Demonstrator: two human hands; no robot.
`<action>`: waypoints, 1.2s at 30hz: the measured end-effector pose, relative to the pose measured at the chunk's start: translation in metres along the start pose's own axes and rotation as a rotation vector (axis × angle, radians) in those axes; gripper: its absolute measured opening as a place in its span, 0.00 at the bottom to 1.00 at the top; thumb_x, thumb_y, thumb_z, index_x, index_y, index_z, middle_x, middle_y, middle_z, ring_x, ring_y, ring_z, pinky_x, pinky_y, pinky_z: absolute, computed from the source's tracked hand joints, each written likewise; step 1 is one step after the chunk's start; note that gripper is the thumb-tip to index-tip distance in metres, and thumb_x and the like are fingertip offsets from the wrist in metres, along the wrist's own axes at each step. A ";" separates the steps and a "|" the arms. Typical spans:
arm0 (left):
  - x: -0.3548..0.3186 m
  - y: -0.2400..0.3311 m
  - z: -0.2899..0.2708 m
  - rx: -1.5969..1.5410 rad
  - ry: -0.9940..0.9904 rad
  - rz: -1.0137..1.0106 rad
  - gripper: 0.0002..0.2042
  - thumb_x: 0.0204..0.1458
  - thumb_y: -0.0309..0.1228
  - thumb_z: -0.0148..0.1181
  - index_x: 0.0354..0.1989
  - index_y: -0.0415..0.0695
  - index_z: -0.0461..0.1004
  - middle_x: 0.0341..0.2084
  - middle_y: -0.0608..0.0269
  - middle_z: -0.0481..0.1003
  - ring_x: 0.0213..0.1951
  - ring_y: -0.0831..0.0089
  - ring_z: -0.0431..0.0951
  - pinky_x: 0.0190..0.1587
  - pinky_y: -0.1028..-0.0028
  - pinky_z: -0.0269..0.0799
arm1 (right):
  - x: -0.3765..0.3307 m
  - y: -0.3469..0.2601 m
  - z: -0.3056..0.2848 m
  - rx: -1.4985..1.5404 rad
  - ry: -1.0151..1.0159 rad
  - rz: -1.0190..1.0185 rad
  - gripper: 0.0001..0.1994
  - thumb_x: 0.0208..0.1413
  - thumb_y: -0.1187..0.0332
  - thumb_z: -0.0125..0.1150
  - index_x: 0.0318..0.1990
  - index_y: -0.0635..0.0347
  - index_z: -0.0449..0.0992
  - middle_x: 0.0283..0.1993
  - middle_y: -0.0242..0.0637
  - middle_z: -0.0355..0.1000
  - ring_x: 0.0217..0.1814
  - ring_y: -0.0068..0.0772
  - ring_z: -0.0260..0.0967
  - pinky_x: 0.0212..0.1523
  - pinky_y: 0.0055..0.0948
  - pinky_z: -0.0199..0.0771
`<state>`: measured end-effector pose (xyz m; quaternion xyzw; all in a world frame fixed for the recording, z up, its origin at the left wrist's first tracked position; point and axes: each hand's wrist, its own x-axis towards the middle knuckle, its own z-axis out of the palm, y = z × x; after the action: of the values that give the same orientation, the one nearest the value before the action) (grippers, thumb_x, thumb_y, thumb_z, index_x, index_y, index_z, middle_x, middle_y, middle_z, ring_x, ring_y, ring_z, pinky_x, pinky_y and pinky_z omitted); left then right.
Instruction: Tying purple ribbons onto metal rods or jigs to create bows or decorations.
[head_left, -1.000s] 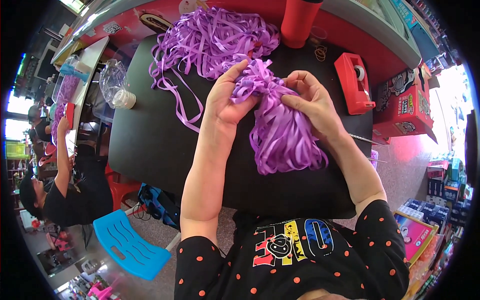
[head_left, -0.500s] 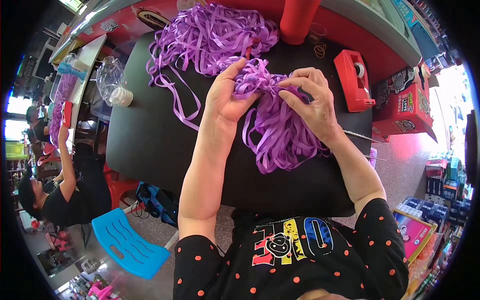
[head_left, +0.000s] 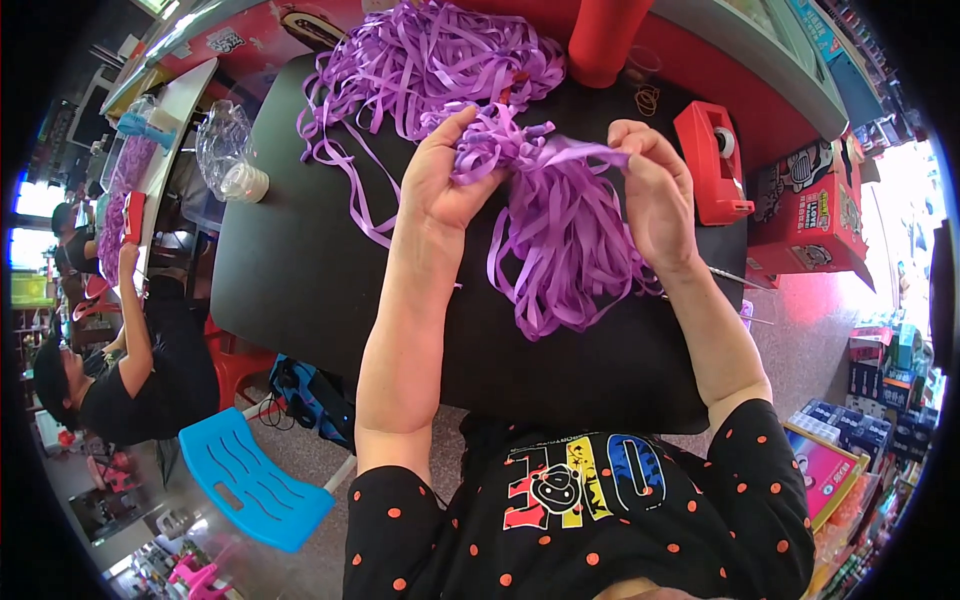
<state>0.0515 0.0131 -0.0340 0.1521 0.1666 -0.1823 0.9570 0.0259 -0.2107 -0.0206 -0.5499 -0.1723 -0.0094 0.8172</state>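
A bunch of purple ribbon loops (head_left: 565,255) is gathered over the black table, its long loops hanging toward me. My left hand (head_left: 440,185) is closed around the gathered upper end, with short loops standing out past its thumb. Between the thumb and fingers of my right hand (head_left: 660,190), a ribbon strand (head_left: 590,152) is pinched and stretched out rightward from the bunch. Just beyond my hands a large loose pile of purple ribbon (head_left: 430,65) covers the far part of the table, and some strands trail down its left side.
On the black table (head_left: 310,260) a red tape dispenser (head_left: 708,165) stands at the right, near a red cylinder (head_left: 605,40) and rubber bands (head_left: 647,98). Plastic cups (head_left: 243,183) lie at the left edge. A blue stool (head_left: 255,480) and a seated person (head_left: 120,390) are further left.
My right hand has moved right, away from the knot of the bunch, drawing a ribbon strand out straight. My left hand keeps its hold on the bunch.
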 end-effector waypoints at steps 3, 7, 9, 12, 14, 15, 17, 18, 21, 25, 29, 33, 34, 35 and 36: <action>0.003 -0.003 0.002 -0.035 0.009 -0.019 0.11 0.59 0.32 0.51 0.42 0.36 0.70 0.36 0.54 0.76 0.39 0.59 0.77 0.49 0.53 0.72 | 0.006 0.005 -0.013 0.360 -0.082 0.014 0.03 0.48 0.72 0.53 0.30 0.60 0.69 0.39 0.38 0.66 0.39 0.25 0.61 0.42 0.24 0.60; 0.004 0.000 -0.008 -0.092 -0.165 -0.174 0.11 0.59 0.32 0.50 0.43 0.37 0.70 0.37 0.54 0.76 0.40 0.59 0.76 0.51 0.54 0.71 | 0.004 -0.005 -0.011 0.431 -0.688 0.105 0.02 0.44 0.72 0.53 0.25 0.60 0.70 0.29 0.47 0.73 0.31 0.34 0.68 0.35 0.29 0.68; 0.001 -0.002 -0.006 -0.054 -0.109 -0.113 0.11 0.59 0.32 0.50 0.43 0.37 0.70 0.37 0.54 0.76 0.40 0.59 0.77 0.50 0.53 0.71 | 0.001 -0.018 -0.003 0.178 -0.769 0.107 0.05 0.43 0.72 0.52 0.27 0.63 0.73 0.32 0.49 0.75 0.26 0.30 0.68 0.32 0.27 0.71; -0.002 -0.012 0.010 0.039 0.025 0.001 0.11 0.60 0.32 0.49 0.43 0.37 0.70 0.38 0.53 0.76 0.40 0.59 0.77 0.50 0.53 0.71 | -0.001 -0.017 -0.005 0.051 -0.800 0.024 0.08 0.47 0.71 0.54 0.32 0.66 0.76 0.36 0.48 0.76 0.24 0.23 0.67 0.32 0.23 0.70; -0.003 -0.016 0.013 0.092 0.109 0.061 0.12 0.60 0.32 0.49 0.44 0.37 0.70 0.38 0.53 0.76 0.40 0.58 0.77 0.50 0.52 0.71 | -0.005 -0.014 -0.002 0.186 -0.302 0.006 0.09 0.54 0.70 0.56 0.32 0.68 0.78 0.37 0.45 0.76 0.24 0.22 0.67 0.31 0.21 0.68; -0.003 -0.017 0.012 0.102 0.077 0.043 0.12 0.60 0.33 0.49 0.44 0.37 0.70 0.38 0.52 0.76 0.40 0.58 0.77 0.49 0.53 0.72 | -0.003 -0.021 -0.002 -0.062 -0.217 0.061 0.08 0.55 0.70 0.59 0.33 0.68 0.78 0.36 0.39 0.76 0.26 0.20 0.66 0.30 0.19 0.65; -0.002 -0.014 0.006 -0.024 -0.119 -0.111 0.11 0.60 0.32 0.50 0.43 0.36 0.69 0.37 0.52 0.76 0.39 0.58 0.77 0.48 0.54 0.73 | -0.001 -0.014 0.004 -0.310 -0.203 -0.074 0.07 0.53 0.70 0.62 0.33 0.66 0.79 0.35 0.36 0.75 0.27 0.19 0.66 0.29 0.19 0.65; 0.001 -0.016 0.004 -0.024 -0.119 -0.116 0.11 0.60 0.32 0.50 0.43 0.36 0.69 0.37 0.52 0.76 0.39 0.58 0.77 0.48 0.54 0.73 | 0.000 -0.013 0.011 -0.559 -0.185 -0.210 0.07 0.50 0.71 0.65 0.34 0.65 0.79 0.34 0.33 0.74 0.29 0.19 0.67 0.29 0.20 0.64; 0.006 -0.024 0.003 -0.001 -0.061 -0.102 0.10 0.59 0.31 0.50 0.41 0.37 0.69 0.35 0.52 0.76 0.37 0.60 0.78 0.45 0.56 0.75 | -0.008 -0.014 0.020 -0.847 -0.167 -0.152 0.09 0.44 0.71 0.70 0.33 0.61 0.79 0.31 0.34 0.72 0.32 0.25 0.70 0.33 0.23 0.68; 0.013 -0.021 -0.012 -0.022 -0.102 -0.088 0.10 0.60 0.32 0.50 0.41 0.37 0.70 0.36 0.53 0.77 0.38 0.60 0.78 0.45 0.57 0.75 | -0.009 -0.012 0.018 -0.961 -0.218 -0.094 0.08 0.44 0.71 0.68 0.32 0.63 0.78 0.29 0.35 0.71 0.31 0.29 0.70 0.34 0.25 0.69; 0.014 -0.019 -0.012 -0.026 -0.179 -0.159 0.12 0.60 0.33 0.50 0.43 0.37 0.71 0.38 0.52 0.77 0.40 0.59 0.78 0.49 0.56 0.73 | -0.005 -0.010 0.007 -0.494 -0.193 0.283 0.06 0.51 0.71 0.62 0.32 0.65 0.75 0.28 0.26 0.70 0.31 0.16 0.66 0.33 0.18 0.66; 0.005 -0.026 0.005 0.025 -0.082 -0.113 0.12 0.60 0.34 0.50 0.43 0.37 0.71 0.37 0.52 0.77 0.40 0.60 0.78 0.50 0.56 0.73 | 0.002 -0.013 0.000 -0.110 -0.161 0.512 0.02 0.54 0.72 0.57 0.32 0.59 0.72 0.29 0.21 0.66 0.30 0.08 0.59 0.33 0.12 0.60; 0.002 -0.029 0.010 0.039 -0.065 -0.092 0.11 0.60 0.33 0.50 0.41 0.37 0.70 0.36 0.52 0.77 0.38 0.61 0.78 0.47 0.57 0.75 | 0.003 -0.014 -0.001 -0.109 -0.162 0.514 0.02 0.54 0.72 0.57 0.32 0.59 0.72 0.29 0.21 0.66 0.30 0.08 0.59 0.33 0.12 0.60; 0.000 -0.030 0.013 0.053 -0.050 -0.071 0.09 0.60 0.31 0.50 0.40 0.36 0.69 0.34 0.52 0.76 0.36 0.61 0.78 0.45 0.57 0.76 | 0.005 -0.017 -0.002 -0.048 -0.146 0.564 0.02 0.54 0.72 0.57 0.32 0.58 0.72 0.29 0.21 0.66 0.29 0.08 0.59 0.32 0.12 0.60; 0.000 -0.030 0.012 0.052 -0.050 -0.071 0.09 0.60 0.31 0.50 0.40 0.36 0.69 0.34 0.52 0.76 0.36 0.61 0.78 0.45 0.57 0.76 | 0.005 -0.018 -0.002 0.013 -0.130 0.614 0.03 0.55 0.71 0.57 0.31 0.58 0.72 0.29 0.22 0.66 0.29 0.09 0.60 0.31 0.11 0.59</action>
<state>0.0427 -0.0177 -0.0304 0.1665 0.1432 -0.2242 0.9495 0.0276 -0.2193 -0.0036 -0.5706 -0.0501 0.2741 0.7725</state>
